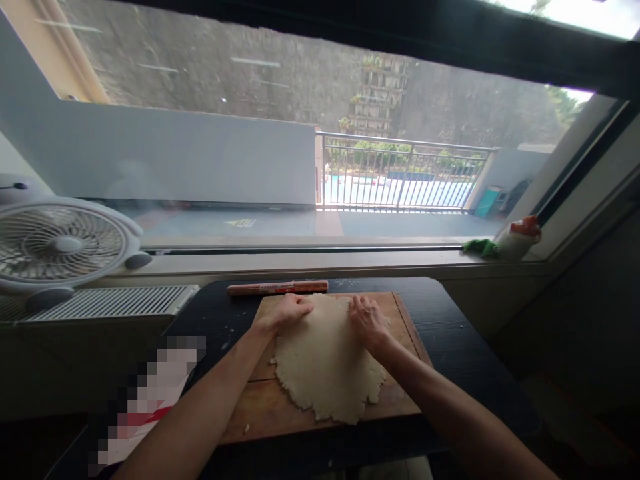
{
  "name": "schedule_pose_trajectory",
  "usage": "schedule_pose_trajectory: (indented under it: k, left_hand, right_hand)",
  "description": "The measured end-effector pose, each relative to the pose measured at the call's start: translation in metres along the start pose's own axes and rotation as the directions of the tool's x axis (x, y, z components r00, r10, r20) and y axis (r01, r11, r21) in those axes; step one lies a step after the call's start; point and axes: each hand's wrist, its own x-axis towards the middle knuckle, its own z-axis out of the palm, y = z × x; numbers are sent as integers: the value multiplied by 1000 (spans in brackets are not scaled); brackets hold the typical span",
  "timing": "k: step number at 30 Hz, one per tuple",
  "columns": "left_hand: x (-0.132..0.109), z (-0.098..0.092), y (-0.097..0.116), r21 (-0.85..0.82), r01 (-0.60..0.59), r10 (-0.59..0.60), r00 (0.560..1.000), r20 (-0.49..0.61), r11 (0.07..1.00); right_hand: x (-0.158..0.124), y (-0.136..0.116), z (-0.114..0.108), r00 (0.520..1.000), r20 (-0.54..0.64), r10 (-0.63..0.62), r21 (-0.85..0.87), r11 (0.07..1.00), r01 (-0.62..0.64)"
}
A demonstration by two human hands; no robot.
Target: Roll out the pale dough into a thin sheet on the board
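A flat sheet of pale dough point(327, 373) with a ragged edge lies on a wooden cutting board point(255, 407). My left hand point(291, 312) is closed at the sheet's far left edge, thumb on top and the other fingers partly hidden. At the far right edge, my right hand point(367, 320) has its fingers curled and pressed together over the dough, with the fingertips hard to see. Behind the board lies a reddish-brown rolling pin point(277, 287), touched by neither hand.
The board rests on a dark table point(460, 360). A white fan point(65, 243) stands at the left, above a slatted vent point(115, 301). A blurred packet point(155, 400) lies front left. On the windowsill are a green cloth point(480, 248) and a pale container with an orange-red top point(520, 239).
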Motion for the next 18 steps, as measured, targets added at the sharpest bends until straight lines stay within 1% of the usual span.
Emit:
schedule_pose_trajectory:
  k: [4, 8, 10, 12, 14, 15, 16, 18]
  left_hand:
    - [3, 3, -8, -28, -43, 42, 999, -22, 999]
    - [4, 4, -9, -37, -26, 25, 999, -31, 999]
    - [4, 4, -9, -37, -22, 20, 999, -37, 999]
    - [3, 4, -10, -53, -41, 38, 998, -54, 998]
    - [0, 6, -12, -85, -94, 83, 989, -121, 992]
    - [-1, 9, -14, -103, -123, 102, 977, -188, 987]
    - [-3, 12, -16, -114, -147, 111, 955, -274, 983]
    - [-7, 19, -21, -114, -163, 99, 897, -431, 980]
  right_hand:
    - [2, 3, -7, 998, 26, -53, 11, 999, 53]
    - [-2, 12, -9, 999, 14, -38, 32, 999, 38]
    - [3, 20, -12, 999, 33, -41, 59, 998, 39]
    - [16, 28, -17, 998, 42, -36, 86, 996, 33]
    - [37, 30, -24, 1000, 11, -17, 109, 994, 15]
    - [50, 27, -27, 1000, -14, -11, 121, 993, 13]
    - [64, 21, -29, 999, -37, -17, 137, 990, 21]
    - [91, 1, -31, 996, -62, -62, 180, 981, 72]
